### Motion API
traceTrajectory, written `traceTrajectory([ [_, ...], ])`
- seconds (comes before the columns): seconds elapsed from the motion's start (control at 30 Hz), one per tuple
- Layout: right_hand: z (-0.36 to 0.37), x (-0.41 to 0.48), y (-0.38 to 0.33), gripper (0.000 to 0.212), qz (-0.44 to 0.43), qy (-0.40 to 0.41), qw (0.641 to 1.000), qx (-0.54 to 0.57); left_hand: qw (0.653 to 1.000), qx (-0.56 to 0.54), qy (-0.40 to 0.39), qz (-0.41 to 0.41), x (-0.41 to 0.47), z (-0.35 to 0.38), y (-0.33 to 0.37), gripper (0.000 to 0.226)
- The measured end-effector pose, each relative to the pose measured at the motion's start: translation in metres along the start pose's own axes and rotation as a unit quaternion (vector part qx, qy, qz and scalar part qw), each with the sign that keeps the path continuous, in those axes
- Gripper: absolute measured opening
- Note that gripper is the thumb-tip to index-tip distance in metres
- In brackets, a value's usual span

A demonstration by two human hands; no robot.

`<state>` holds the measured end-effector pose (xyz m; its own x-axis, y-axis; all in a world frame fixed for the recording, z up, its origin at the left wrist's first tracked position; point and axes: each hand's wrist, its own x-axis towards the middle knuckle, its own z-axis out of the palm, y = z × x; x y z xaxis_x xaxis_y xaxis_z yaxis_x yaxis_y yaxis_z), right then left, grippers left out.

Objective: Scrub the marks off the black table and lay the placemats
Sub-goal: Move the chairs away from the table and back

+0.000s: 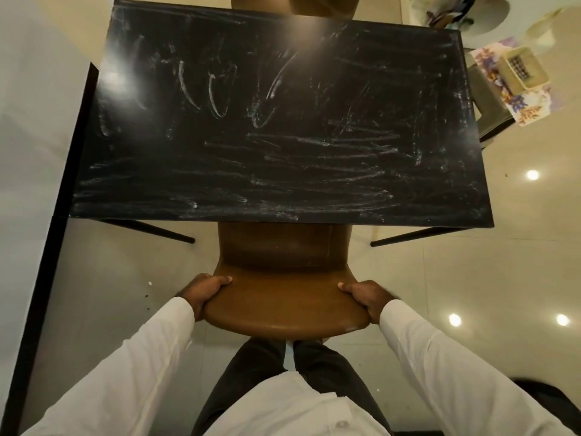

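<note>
Both the left grip [204,294] and right grip [366,297] clasp the brown chair [283,306], likely clearing access; marks [298,141] cover the tabletop [176,146], so scrubbing needs a scrubber fetched.

We stand behind a brown chair [284,305], its seat tucked under the near edge of the black worktop [188,171]. Left grip [204,291] and right grip [366,297] each clasp one side of the chair back, fingers curled over the rim. White sleeves [132,357] on both arms. Chalky white marks [314,143] smear nearly the whole worktop. A second brown chair [295,4] stands at the far edge. Off to the right, a flowered mat [518,105] lies on a grey seat [487,105], with a beige block [522,70] on top.
</note>
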<state>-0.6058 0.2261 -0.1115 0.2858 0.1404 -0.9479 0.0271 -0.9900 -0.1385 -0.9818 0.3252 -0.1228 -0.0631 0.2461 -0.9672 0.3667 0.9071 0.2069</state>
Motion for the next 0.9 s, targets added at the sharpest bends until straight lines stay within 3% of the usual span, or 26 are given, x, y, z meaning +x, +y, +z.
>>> traceTrajectory([
  [0.1,0.003,-0.009,0.002,0.072,-0.081,0.036,0.978,-0.187,0.998,0.036,0.002,0.053,-0.012,0.002,-0.001,0.059],
  [0.17,0.008,-0.025,0.005,0.09,-0.17,0.089,0.921,-0.34,0.979,0.145,-0.004,0.14,-0.028,0.004,-0.003,0.097],
  [0.2,0.011,-0.037,0.007,0.099,-0.216,0.115,0.884,-0.399,0.947,0.256,-0.01,0.196,-0.035,0.005,-0.006,0.122],
  [0.23,0.015,-0.047,0.01,0.107,-0.262,0.13,0.845,-0.448,0.888,0.385,0.002,0.25,-0.044,0.007,-0.011,0.141],
  [0.3,0.023,-0.072,0.018,0.12,-0.333,0.111,0.781,-0.517,0.752,0.571,0.015,0.329,-0.061,0.015,-0.024,0.154],
  [0.37,0.035,-0.091,0.026,0.132,-0.359,0.067,0.734,-0.573,0.675,0.652,0.001,0.345,-0.078,0.03,-0.034,0.146],
  [0.43,0.048,-0.093,0.034,0.125,-0.373,0.049,0.69,-0.619,0.626,0.702,0.027,0.339,-0.082,0.045,-0.038,0.119],
  [0.53,0.064,-0.082,0.038,0.099,-0.371,0.067,0.679,-0.63,0.629,0.7,0.056,0.333,-0.081,0.056,-0.032,0.09],
  [0.8,0.067,-0.079,0.038,0.094,-0.362,0.056,0.675,-0.641,0.682,0.647,0.048,0.337,-0.075,0.049,-0.021,0.082],
  [0.9,0.069,-0.081,0.042,0.096,-0.348,0.049,0.664,-0.66,0.668,0.663,0.042,0.334,-0.074,0.054,-0.034,0.084],
])
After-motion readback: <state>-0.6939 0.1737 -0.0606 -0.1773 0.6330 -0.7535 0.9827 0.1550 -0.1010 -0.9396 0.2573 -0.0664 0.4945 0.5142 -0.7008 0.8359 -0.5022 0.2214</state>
